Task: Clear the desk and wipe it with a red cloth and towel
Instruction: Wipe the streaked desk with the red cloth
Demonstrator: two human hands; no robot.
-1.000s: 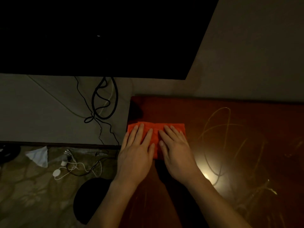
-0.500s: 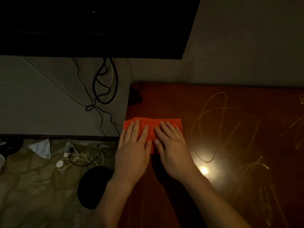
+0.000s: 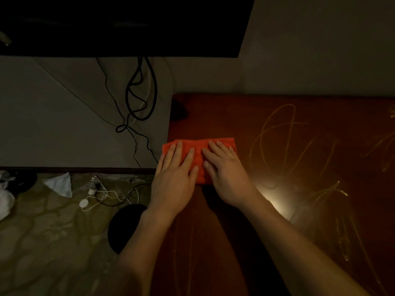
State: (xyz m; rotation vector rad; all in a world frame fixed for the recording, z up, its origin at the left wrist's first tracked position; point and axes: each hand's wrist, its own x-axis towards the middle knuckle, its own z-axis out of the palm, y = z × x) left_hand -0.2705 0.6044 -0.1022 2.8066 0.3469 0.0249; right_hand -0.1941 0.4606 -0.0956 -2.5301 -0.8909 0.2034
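The desk (image 3: 299, 146) looks like glossy dark reddish wood, all streaky and smeared, while the red cloth (image 3: 198, 154) is matt, ribbed fabric.

1. The left hand (image 3: 174, 178) and right hand (image 3: 226, 174) lie flat, side by side, pressing a folded red cloth (image 3: 199, 155).
2. The cloth sits at the left edge of the reddish-brown tabletop (image 3: 299, 146), which bears yellowish streaks.
3. Black cables (image 3: 140, 92) hang beside it.

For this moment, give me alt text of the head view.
Both hands, left hand and right hand, press flat on a folded red cloth at the left edge of a dark wooden desk; cables hang beside it.
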